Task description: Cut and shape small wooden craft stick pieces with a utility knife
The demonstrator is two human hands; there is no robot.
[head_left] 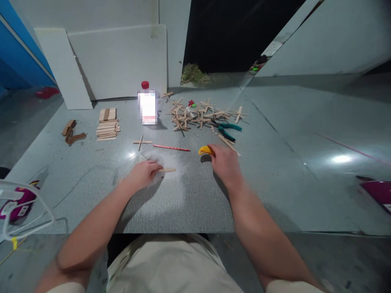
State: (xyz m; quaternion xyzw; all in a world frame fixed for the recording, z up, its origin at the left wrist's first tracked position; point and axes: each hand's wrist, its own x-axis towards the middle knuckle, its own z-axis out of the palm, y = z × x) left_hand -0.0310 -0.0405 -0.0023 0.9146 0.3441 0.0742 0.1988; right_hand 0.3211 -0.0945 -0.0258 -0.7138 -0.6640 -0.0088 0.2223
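Note:
My left hand [148,172] is closed around one end of a wooden craft stick [168,170], whose other end points right just above the tabletop. In my right hand [225,163] is a small yellow tool [205,150]; my fingers cover much of it, so its kind is unclear. A red patterned pencil [172,147] lies between and beyond the hands. Left of the pencil rests a cross of joined craft sticks [141,142]. Beyond my right hand are pliers with teal handles [228,129], beside a few loose sticks [228,143].
A pile of crossed-stick pieces [185,121] spreads across the back middle. The blurred bottle with a red cap [145,85] stands left of it. Stacked craft sticks [108,130] and brown pieces [73,136] lie farther left. White boards [119,61] lean behind; a white wire frame [30,232] juts in at left.

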